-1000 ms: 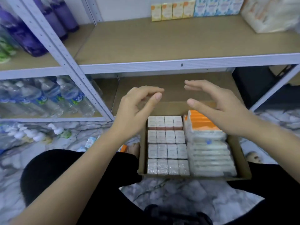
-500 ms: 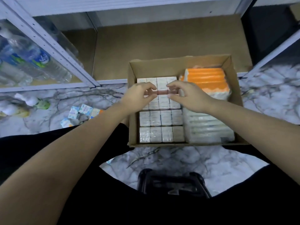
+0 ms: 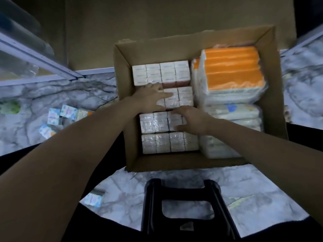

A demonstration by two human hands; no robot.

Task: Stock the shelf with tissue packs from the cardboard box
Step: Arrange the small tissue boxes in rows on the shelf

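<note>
Reaching into the cardboard box at frame centre, the left hand and right hand, fingers spread flat (nothing gripped yet), bracket the second tissue pack, its long axis running left-right between them.

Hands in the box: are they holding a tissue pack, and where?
Not lifted yet. Left hand and right hand bracket the second row of packs, touching its far and near edges.

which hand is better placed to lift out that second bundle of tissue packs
Left. The left hand already lies across the second bundle, while the right hand rests on the third row.
</note>
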